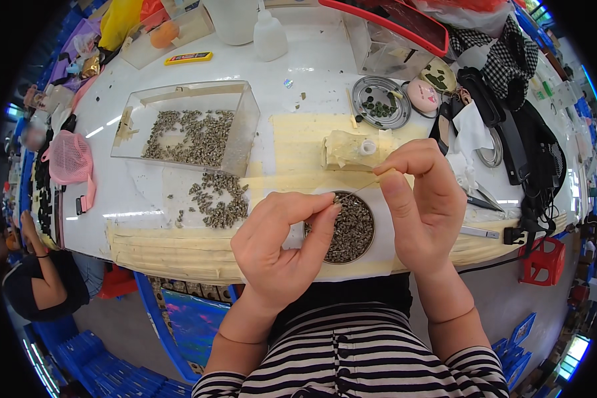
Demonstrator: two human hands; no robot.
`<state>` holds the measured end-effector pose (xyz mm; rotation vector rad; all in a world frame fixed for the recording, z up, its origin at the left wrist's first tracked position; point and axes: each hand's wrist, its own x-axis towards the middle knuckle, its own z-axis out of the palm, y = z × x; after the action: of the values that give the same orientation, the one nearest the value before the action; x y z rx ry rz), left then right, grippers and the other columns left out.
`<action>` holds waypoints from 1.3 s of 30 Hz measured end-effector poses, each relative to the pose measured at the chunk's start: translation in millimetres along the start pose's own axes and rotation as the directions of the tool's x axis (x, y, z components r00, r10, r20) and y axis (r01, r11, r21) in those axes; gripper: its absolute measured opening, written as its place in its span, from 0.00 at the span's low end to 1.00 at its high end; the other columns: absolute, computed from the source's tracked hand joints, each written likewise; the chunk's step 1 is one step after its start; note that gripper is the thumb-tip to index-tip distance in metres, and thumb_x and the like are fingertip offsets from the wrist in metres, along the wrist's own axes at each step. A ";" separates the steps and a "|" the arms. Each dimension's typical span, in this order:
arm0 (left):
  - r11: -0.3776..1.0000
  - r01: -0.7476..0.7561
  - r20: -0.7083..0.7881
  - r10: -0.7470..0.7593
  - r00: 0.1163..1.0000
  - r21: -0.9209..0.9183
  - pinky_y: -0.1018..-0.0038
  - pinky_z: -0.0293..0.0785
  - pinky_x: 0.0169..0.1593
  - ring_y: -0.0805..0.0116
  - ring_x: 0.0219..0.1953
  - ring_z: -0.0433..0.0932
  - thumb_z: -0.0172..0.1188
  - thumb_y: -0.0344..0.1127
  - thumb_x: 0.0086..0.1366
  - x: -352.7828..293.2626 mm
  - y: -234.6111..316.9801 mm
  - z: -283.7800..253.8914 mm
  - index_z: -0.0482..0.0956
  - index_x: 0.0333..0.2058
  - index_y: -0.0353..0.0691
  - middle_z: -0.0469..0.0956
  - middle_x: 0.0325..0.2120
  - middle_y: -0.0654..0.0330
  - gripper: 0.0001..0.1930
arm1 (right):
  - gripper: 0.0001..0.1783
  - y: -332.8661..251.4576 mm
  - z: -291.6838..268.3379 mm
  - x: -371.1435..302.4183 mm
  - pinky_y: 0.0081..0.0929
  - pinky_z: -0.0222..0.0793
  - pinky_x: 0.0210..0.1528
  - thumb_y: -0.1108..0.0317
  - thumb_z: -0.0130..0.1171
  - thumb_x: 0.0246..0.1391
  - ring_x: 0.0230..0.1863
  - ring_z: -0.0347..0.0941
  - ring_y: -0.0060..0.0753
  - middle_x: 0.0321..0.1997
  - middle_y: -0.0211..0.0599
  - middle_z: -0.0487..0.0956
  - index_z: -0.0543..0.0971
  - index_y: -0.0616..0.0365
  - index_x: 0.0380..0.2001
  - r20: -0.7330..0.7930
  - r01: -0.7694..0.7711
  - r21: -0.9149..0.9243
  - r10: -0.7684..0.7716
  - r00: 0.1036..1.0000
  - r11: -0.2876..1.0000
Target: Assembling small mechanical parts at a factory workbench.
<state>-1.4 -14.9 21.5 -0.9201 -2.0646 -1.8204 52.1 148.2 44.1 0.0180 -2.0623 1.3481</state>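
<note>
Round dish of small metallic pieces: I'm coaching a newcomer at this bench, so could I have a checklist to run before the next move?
1. Round dish holds small metallic pieces: ok.
2. Right hand has the thin stick pinched between thumb and finger: ok.
3. Left hand pinched closed at the stick's lower end: ok.
4. A piece sits between the left hand's fingertips: cannot tell, too small.
5. Pieces near the clear box all inside it: not ok; a loose pile lies outside on the white table.
</note>
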 end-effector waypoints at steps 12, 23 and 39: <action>1.000 0.010 -0.001 -0.010 1.000 0.000 0.77 0.73 0.31 0.66 0.26 0.79 0.68 0.18 0.53 -0.6 1.1 -0.1 0.82 0.33 0.32 0.82 0.26 0.55 0.09 | 0.04 7.0 -8.7 6.2 0.23 0.64 0.42 0.75 0.65 0.53 0.36 0.69 0.28 0.32 0.31 0.78 0.79 0.61 0.31 -0.206 0.085 -0.264 -0.142 0.968 0.961; 0.998 -0.042 -0.019 0.041 0.999 -0.046 0.78 0.74 0.33 0.68 0.29 0.80 0.69 0.18 0.52 -0.7 0.2 -2.6 0.84 0.36 0.34 0.81 0.28 0.56 0.12 | 0.10 8.7 -3.1 11.6 0.28 0.64 0.36 0.70 0.70 0.46 0.33 0.68 0.36 0.31 0.33 0.77 0.83 0.57 0.33 -0.063 0.224 -0.617 -0.331 0.942 0.755; 0.945 -0.199 -0.018 0.210 0.977 0.261 0.69 0.65 0.43 0.64 0.40 0.69 0.73 0.27 0.46 -3.9 2.6 -6.3 0.87 0.36 0.50 0.74 0.37 0.65 0.16 | 0.05 -6.1 6.5 -10.8 0.14 0.59 0.26 0.72 0.64 0.56 0.24 0.64 0.11 0.26 0.24 0.74 0.81 0.63 0.30 0.267 -0.328 0.308 0.250 0.931 0.893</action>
<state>1.8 -22.0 22.6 -0.9688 -2.0311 -1.4152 59.2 136.5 41.7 0.0128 -2.0339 1.9678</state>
